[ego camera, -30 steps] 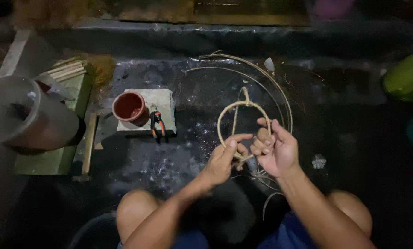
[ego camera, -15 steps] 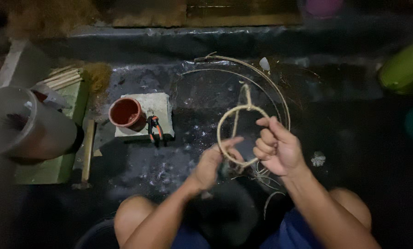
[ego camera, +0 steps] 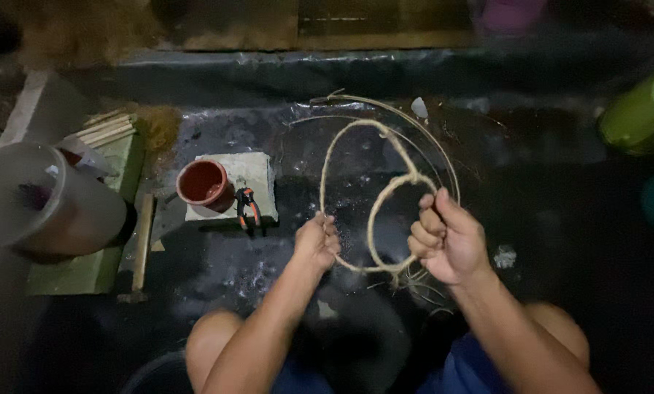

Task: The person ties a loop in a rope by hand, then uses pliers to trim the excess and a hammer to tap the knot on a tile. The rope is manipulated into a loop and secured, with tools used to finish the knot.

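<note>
Cord [ego camera: 374,211], pale and stiff, forms two loops at centre frame above dark sheet [ego camera: 546,182]. Left hand [ego camera: 316,241] is fisted on the cord's outer loop at 9 o'clock. Right hand [ego camera: 447,237] is curled round the smaller loop at 3 o'clock. Red cup [ego camera: 203,183] and pliers [ego camera: 247,206] lie at 9 o'clock, well apart.

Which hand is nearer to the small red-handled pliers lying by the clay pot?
Left. The left hand grips the rope loop just right of the pliers, slightly below them. The right hand holds the loop's far side, well off to the right.
</note>
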`<act>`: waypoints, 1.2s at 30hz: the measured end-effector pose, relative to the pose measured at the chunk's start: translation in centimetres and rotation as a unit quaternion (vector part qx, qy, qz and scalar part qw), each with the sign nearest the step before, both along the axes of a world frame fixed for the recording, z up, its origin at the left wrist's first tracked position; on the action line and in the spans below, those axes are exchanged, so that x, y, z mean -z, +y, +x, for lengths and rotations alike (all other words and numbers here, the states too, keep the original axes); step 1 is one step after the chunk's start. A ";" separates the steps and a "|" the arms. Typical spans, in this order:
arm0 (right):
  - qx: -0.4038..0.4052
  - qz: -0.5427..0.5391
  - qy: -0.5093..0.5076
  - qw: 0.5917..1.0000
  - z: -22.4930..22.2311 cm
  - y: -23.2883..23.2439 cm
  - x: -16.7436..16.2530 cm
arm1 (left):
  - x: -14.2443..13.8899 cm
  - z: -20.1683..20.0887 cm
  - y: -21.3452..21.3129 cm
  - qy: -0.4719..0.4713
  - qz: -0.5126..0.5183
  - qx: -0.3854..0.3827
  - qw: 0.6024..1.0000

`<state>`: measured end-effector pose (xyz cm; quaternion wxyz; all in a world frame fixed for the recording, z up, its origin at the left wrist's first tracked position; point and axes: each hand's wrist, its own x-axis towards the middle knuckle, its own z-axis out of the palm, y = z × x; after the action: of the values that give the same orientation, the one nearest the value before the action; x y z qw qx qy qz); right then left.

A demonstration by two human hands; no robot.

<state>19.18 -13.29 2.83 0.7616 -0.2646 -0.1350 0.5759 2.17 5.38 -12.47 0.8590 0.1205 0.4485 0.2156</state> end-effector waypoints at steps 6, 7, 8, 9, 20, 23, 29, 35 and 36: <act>0.028 -0.034 -0.023 0.999 -1.2 0.0 -0.4 | 2.3 -0.4 1.0 0.019 -0.010 -0.012 1.000; 0.028 -0.026 -0.026 0.999 -1.3 0.0 -0.4 | 2.3 -0.4 1.1 0.020 -0.002 -0.009 1.000; 0.028 -0.018 -0.029 0.999 -1.3 0.0 -0.5 | 2.3 -0.5 1.2 0.021 0.005 -0.007 1.000; 0.036 -0.022 -0.028 0.999 -1.3 -0.1 -0.5 | 2.3 -0.5 1.3 0.015 -0.001 -0.005 1.000; 0.070 -0.002 -0.029 0.997 -0.9 0.6 -1.0 | 0.4 -0.8 1.8 -0.016 -0.009 -0.051 0.999; 0.270 -0.271 -0.302 0.873 -2.2 1.2 -1.0 | -1.3 -1.2 2.9 -0.067 -0.007 -0.106 0.992; 0.333 0.002 -0.728 0.600 -3.4 -0.1 -0.7 | -7.0 -2.0 3.5 -0.049 0.136 -0.186 0.972; 0.121 -0.207 -0.414 0.878 -3.6 2.2 1.2 | -12.5 -3.3 2.5 -0.068 0.374 -0.199 0.903; 0.120 -0.243 -0.343 0.899 -3.1 2.4 1.4 | -13.4 -3.6 2.5 -0.059 0.407 -0.183 0.893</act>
<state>16.10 -10.94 1.41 0.6434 -0.6372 -0.2111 0.3681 -1.39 7.91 0.91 0.7047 0.3625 0.2841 0.5396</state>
